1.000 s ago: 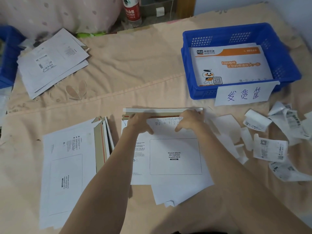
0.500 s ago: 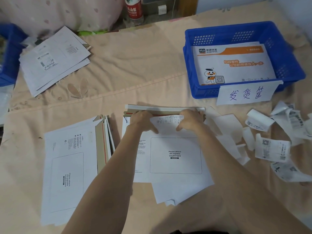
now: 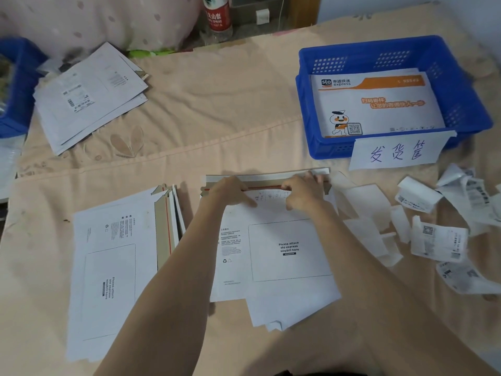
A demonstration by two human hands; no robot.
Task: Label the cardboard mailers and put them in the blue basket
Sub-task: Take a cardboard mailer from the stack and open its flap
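Left hand point(image 3: 229, 189) and right hand point(image 3: 303, 189) both pressing mailer point(image 3: 271, 240) top edge, fingers curled at flap point(image 3: 267, 175); basket point(image 3: 311, 104) far right.

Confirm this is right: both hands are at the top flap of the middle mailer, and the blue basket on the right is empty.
Not quite. The head view shows the blue basket already holds an orange-and-white mailer. The rest stands: left hand and right hand are at the middle mailer's top flap.

White mailer point(image 3: 271, 256) with a grey-outlined box and black print, just below the fingertips point(image 3: 252, 203); red strip point(image 3: 265, 187) on brown cardboard between the fingers. Blue basket point(image 3: 461, 85) beyond; inside, white mailer with orange banner point(image 3: 379, 104). Peach sheet point(image 3: 217, 104) underneath.
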